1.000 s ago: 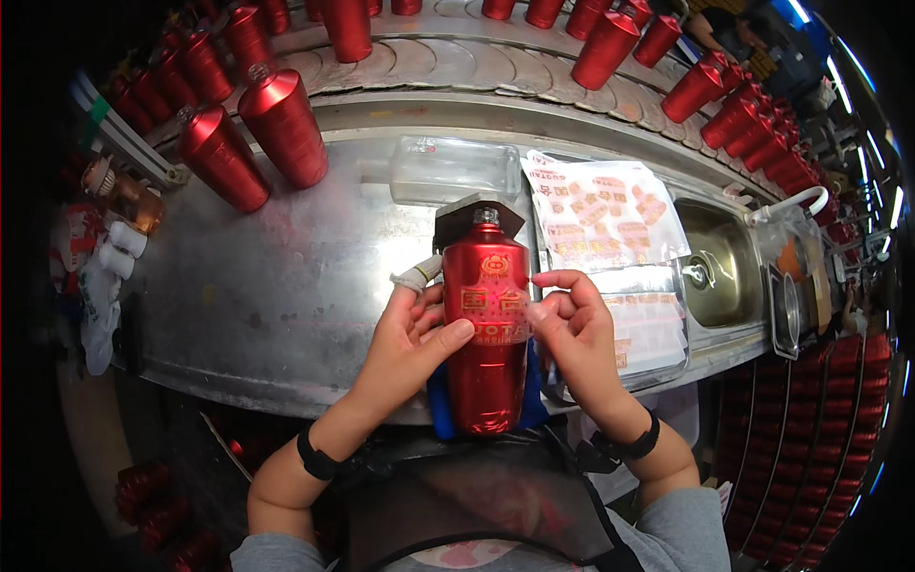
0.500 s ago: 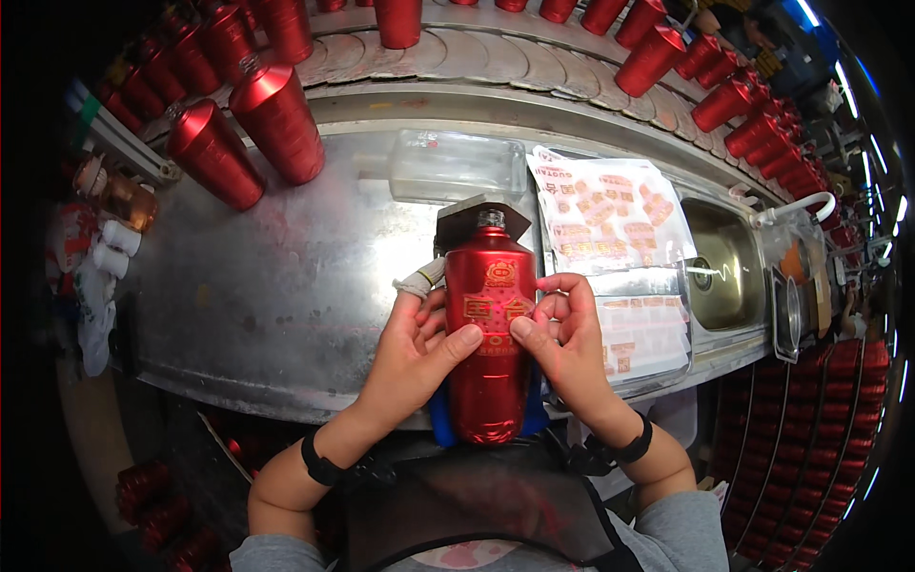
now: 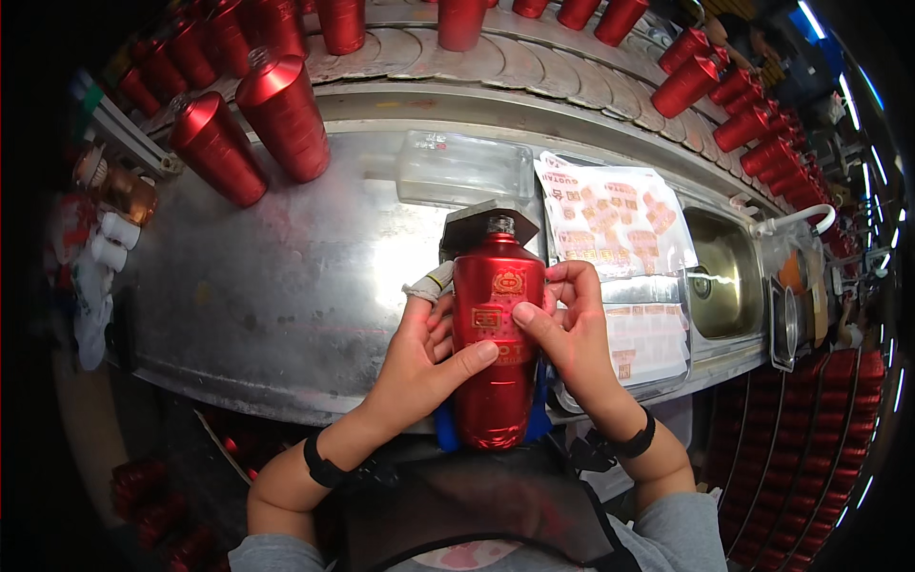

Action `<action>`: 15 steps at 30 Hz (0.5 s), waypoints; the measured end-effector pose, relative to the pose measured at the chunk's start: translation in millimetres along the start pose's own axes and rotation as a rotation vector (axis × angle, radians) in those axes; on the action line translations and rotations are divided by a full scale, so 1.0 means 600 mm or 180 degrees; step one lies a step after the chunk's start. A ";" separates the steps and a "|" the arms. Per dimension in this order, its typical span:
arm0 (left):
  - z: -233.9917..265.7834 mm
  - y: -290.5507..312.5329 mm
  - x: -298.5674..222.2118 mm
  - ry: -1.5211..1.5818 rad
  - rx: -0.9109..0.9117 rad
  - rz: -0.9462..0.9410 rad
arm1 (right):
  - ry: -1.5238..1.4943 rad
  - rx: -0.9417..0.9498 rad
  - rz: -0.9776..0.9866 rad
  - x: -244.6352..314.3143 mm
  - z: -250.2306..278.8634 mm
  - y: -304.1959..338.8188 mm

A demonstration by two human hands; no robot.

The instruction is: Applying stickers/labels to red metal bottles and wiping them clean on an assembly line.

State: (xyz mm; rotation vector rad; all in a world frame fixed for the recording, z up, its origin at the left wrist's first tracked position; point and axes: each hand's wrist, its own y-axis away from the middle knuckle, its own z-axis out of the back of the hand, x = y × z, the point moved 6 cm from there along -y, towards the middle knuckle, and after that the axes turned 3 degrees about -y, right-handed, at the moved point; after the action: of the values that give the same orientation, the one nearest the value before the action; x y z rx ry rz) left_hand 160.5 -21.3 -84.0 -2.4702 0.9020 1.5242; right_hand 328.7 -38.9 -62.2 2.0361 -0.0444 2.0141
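Bottles of red metal (image 3: 250, 124) stand at the upper left of the frame on a steel counter (image 3: 286, 276). At centre, the left hand (image 3: 419, 357) grasps a red bottle (image 3: 496, 343) lying lengthwise, thumb across its front. The right hand (image 3: 572, 329) clasps the bottle's other flank, thumb pressing its gold label. Right of centre lies a sheet of stickers (image 3: 615, 214), then a small sink (image 3: 724, 276).

left hand (image 3: 419, 357) cupped, right hand (image 3: 572, 329) thumb pressing
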 end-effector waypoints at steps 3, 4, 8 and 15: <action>0.000 0.000 -0.001 0.0005 -0.0026 0.0022 | -0.0149 0.0061 -0.0061 0.003 -0.006 0.000; 0.002 -0.001 0.000 -0.0006 -0.0040 0.0037 | -0.0287 0.0051 -0.0078 0.006 -0.011 -0.001; 0.000 0.001 -0.001 -0.0013 -0.0067 0.0048 | -0.0427 0.0049 -0.0080 0.011 -0.015 0.001; -0.001 0.000 0.001 0.0025 -0.0009 0.0036 | -0.0189 0.0103 -0.0043 -0.003 -0.002 0.000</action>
State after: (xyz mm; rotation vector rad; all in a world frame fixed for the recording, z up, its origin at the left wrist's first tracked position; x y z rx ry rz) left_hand 161.5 -21.7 -84.1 -2.4790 0.9172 1.5214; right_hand 327.2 -39.2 -64.2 2.1100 -0.0100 1.9584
